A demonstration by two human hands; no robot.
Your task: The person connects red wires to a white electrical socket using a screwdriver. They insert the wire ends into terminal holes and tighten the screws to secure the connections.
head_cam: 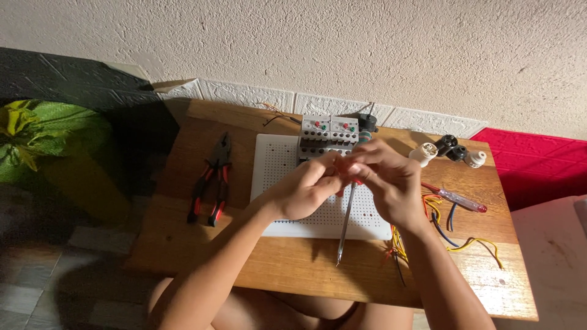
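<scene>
My left hand (pixel 304 189) and my right hand (pixel 386 180) meet over a white perforated board (pixel 275 165) on a small wooden table (pixel 293 263). Both pinch the red handle end of a screwdriver, whose thin metal shaft (pixel 345 223) hangs down toward me, its tip over the bare wood. The handle is mostly hidden by my fingers. Just behind my hands, two grey electrical switch units (pixel 329 131) with red and green buttons stand at the board's far edge.
Red-handled pliers (pixel 212 180) lie left of the board. Right of it are loose coloured wires (pixel 449 229), a clear tester screwdriver with red tip (pixel 461 200), white and black lamp sockets (pixel 449 150). A textured wall rises behind; green fabric (pixel 43 137) lies far left.
</scene>
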